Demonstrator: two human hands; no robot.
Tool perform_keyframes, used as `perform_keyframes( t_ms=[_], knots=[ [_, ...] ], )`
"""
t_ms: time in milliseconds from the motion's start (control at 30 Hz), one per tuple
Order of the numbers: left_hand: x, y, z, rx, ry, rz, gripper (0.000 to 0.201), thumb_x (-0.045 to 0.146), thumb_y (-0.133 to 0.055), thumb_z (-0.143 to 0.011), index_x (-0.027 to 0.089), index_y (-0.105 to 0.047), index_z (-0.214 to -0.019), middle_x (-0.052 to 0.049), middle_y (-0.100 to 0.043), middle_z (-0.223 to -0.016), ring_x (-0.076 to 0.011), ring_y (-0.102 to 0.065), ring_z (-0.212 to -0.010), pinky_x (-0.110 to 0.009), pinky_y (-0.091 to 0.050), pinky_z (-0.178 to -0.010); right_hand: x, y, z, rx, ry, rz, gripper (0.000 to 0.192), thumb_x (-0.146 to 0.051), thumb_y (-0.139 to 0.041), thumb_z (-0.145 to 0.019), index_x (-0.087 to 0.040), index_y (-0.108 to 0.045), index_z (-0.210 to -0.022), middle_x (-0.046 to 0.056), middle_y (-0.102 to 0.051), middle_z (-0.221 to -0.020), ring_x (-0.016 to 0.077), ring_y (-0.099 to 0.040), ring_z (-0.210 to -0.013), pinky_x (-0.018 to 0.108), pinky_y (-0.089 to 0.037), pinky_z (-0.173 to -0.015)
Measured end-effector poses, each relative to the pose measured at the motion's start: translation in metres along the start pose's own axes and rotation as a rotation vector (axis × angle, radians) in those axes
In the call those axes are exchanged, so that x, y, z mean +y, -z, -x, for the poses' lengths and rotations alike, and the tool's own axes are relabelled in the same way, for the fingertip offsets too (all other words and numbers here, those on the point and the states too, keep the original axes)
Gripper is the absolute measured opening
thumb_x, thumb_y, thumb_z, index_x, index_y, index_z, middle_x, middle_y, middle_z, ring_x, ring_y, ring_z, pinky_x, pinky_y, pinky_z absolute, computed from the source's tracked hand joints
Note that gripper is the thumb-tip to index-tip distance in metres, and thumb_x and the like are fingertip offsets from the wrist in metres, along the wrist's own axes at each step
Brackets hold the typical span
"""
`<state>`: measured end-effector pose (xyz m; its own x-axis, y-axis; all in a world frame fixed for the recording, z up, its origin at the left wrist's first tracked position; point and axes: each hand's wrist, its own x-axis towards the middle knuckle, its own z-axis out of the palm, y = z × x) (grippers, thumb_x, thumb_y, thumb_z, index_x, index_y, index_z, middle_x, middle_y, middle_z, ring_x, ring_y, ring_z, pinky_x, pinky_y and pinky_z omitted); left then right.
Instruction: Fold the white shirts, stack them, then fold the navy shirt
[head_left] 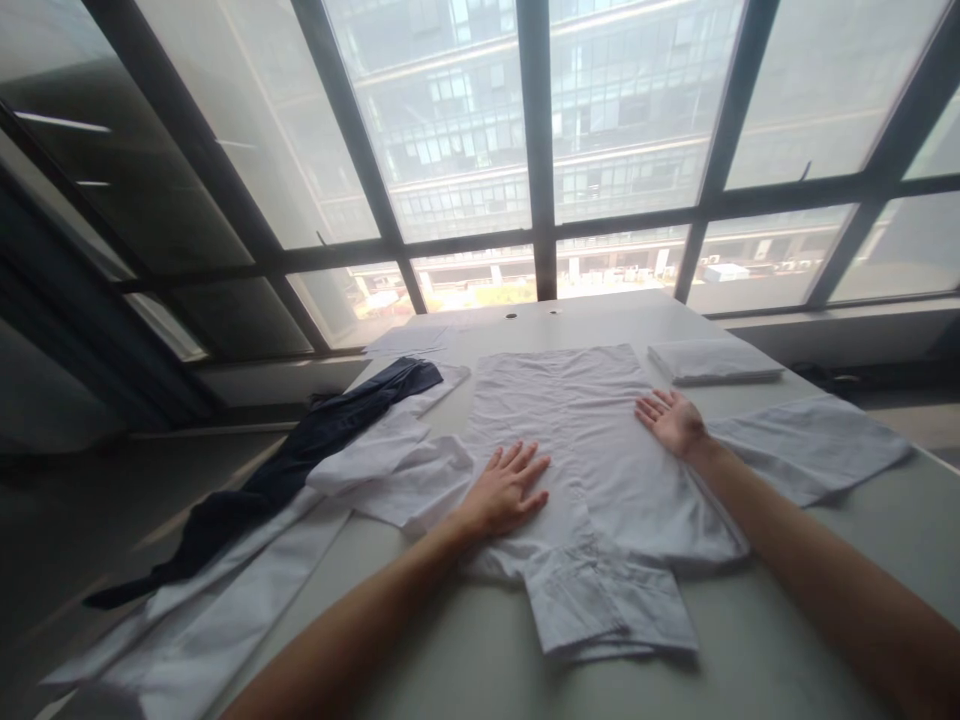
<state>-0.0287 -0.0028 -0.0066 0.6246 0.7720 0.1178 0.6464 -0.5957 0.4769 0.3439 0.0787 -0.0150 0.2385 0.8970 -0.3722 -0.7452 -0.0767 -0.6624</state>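
Observation:
A white shirt lies spread flat on the pale table, collar end toward me. My left hand rests palm down on the shirt's left side, fingers spread. Palm up and with its fingers apart, my right hand lies at the shirt's right edge. One sleeve stretches out to the right. Neither hand holds anything.
A dark navy garment drapes over the table's left edge on top of other white clothes. A folded white shirt sits at the back right, another folded piece at the back left. Large windows stand beyond the table.

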Motion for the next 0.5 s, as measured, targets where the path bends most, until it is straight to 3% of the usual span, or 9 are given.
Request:
perform_keyframes(
  t_ms=[100,233,367,500],
  knots=[
    [0.0,0.0,-0.001,0.009,0.018,0.034,0.058,0.052,-0.06,-0.094,0.033,-0.053,-0.148,-0.002,-0.032,-0.165,-0.0305,-0.019,-0.155,-0.051,-0.002,-0.126,-0.022,0.021,-0.01,0.095,0.134,-0.05,0.035,-0.041,-0.034,-0.101,-0.029,-0.058,-0.124,0.009,-0.044,-0.155,0.015,-0.064,-0.114,0.038,-0.061,-0.087],
    [-0.001,-0.001,-0.002,0.009,0.019,0.043,0.057,0.053,-0.059,-0.094,0.033,-0.053,-0.148,-0.003,-0.033,-0.165,-0.0315,-0.019,-0.155,-0.052,-0.002,-0.125,-0.031,0.027,-0.004,0.009,0.19,-0.041,0.04,-0.047,-0.034,-0.101,-0.025,-0.064,-0.115,0.011,-0.05,-0.149,0.0169,-0.063,-0.117,0.04,-0.058,-0.094],
    [-0.001,0.0,-0.003,0.026,0.04,0.116,0.058,0.055,-0.062,-0.092,0.033,-0.057,-0.145,-0.003,-0.035,-0.164,-0.0305,-0.019,-0.155,-0.049,-0.001,-0.126,-0.022,0.002,0.019,-0.132,0.15,0.004,0.037,-0.045,-0.037,-0.1,-0.027,-0.065,-0.117,0.01,-0.058,-0.142,0.0192,-0.062,-0.122,0.044,-0.054,-0.101],
    [-0.001,0.0,-0.003,0.03,0.05,0.176,0.059,0.057,-0.065,-0.09,0.033,-0.058,-0.143,-0.003,-0.037,-0.163,-0.0295,-0.019,-0.155,-0.047,0.001,-0.126,0.016,-0.031,0.053,-0.313,0.03,0.105,0.032,-0.042,-0.044,-0.099,-0.028,-0.066,-0.118,0.007,-0.062,-0.138,0.0195,-0.056,-0.131,0.044,-0.048,-0.11]
  ],
)
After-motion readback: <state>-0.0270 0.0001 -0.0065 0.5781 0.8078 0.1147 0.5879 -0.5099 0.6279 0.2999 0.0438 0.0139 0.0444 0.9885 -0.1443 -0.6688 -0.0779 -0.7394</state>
